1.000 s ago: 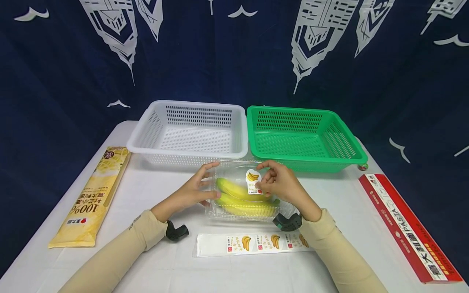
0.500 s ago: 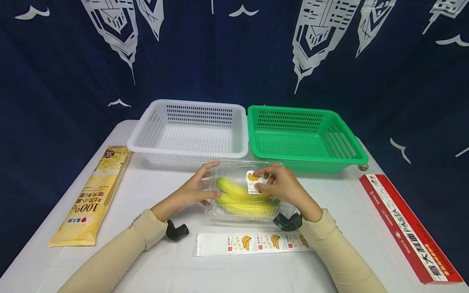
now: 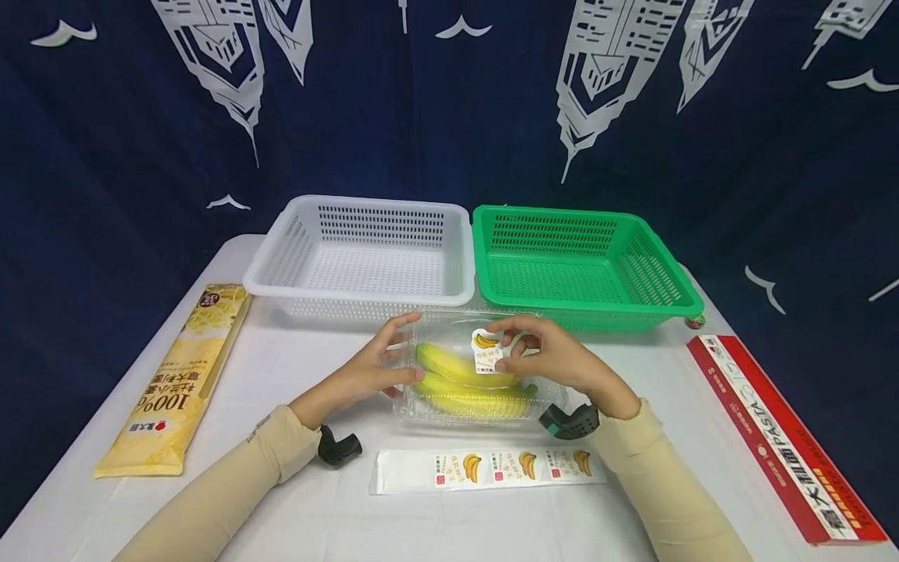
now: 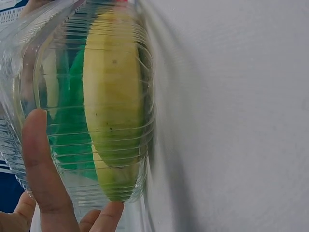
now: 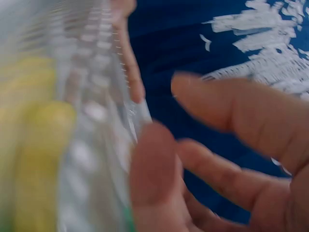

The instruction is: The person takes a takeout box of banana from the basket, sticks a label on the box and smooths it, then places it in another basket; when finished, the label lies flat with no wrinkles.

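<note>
A clear plastic clamshell box (image 3: 438, 324) with yellow-green bananas (image 3: 463, 402) inside sits on the white table in the head view. My left hand (image 3: 361, 371) holds its left end, thumb at the front and fingers farther back. In the left wrist view, fingers (image 4: 38, 159) lie against the ribbed side, and a banana (image 4: 113, 92) shows through. A white banana sticker (image 3: 486, 355) is on the lid. Over its right edge is my right hand (image 3: 555, 355), index finger and thumb apart; the right wrist view shows nothing between them.
A strip of banana stickers (image 3: 492, 468) lies in front of the box. White (image 3: 365, 297) and green (image 3: 590, 308) baskets stand behind it. A yellow pasta packet (image 3: 175, 382) lies left, a red pasta box (image 3: 779, 437) right.
My right hand's index finger came down toward the sticker, then the hand and wrist shifted right, uncovering more of the sticker. The left hand and the box stay put.
</note>
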